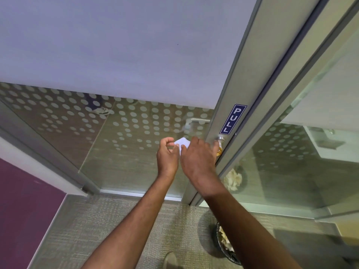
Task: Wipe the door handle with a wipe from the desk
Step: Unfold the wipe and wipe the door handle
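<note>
Nearest, a wastebasket (226,244) on the carpet. Farther out, left hand (167,155) half-curled, fingertips pinching a corner of the white wipe (182,143); right hand (198,161) loosely spread over it, grip underneath hidden. Wipe probably light, limp and damp, best bunched in the palm rather than held by an edge. Beyond, door handle (219,144) under the PULL sign (232,119), mostly hidden

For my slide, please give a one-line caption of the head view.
Both hands, left hand and right hand, hold a white wipe beside the door handle.
</note>
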Motion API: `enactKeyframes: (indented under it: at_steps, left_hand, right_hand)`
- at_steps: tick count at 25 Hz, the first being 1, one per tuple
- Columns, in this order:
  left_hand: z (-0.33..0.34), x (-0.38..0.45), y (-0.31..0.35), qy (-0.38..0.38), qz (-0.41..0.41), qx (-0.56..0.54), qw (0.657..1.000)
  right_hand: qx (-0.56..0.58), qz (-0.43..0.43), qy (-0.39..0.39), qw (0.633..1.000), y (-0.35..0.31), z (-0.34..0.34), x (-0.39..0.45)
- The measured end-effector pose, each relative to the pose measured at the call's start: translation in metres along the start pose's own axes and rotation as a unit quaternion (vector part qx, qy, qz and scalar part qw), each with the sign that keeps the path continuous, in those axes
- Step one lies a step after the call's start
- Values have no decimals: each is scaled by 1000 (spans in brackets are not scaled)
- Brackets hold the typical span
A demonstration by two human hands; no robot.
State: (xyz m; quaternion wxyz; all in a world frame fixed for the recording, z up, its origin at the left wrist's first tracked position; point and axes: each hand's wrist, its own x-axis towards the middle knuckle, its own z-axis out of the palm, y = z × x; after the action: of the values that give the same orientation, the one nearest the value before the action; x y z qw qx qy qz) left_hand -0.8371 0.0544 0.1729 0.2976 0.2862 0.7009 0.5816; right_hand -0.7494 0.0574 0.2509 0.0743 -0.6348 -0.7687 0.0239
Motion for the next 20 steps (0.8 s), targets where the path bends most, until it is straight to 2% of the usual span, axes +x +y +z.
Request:
enactKeyframes:
  at_steps: [2, 4, 7, 9, 13, 17, 20]
  left_hand:
    - [-10, -2, 8, 8, 79, 47, 996]
    - [-21, -1, 23, 17, 187, 90, 978]
    - [-37, 6, 55, 31, 376, 173, 910]
    - [-46, 13, 82, 45, 464, 228, 855]
    - [-50, 35, 127, 82, 556, 295, 773]
    - [-45, 58, 160, 100, 608, 330, 715]
    - [-35, 75, 170, 110, 635, 351, 680]
  right_hand:
    - [-53, 23, -80, 995, -18, 2, 12]
    - [-64, 23, -111, 991, -26, 5, 19]
    - [-26, 33, -137, 990, -26, 6, 25]
    - [-24, 19, -155, 987, -26, 4, 29]
    - [11, 23, -140, 990, -23, 9, 34]
    - [-103, -51, -53, 992, -10, 19, 8]
    - [-205, -116, -14, 972, 4, 23, -18]
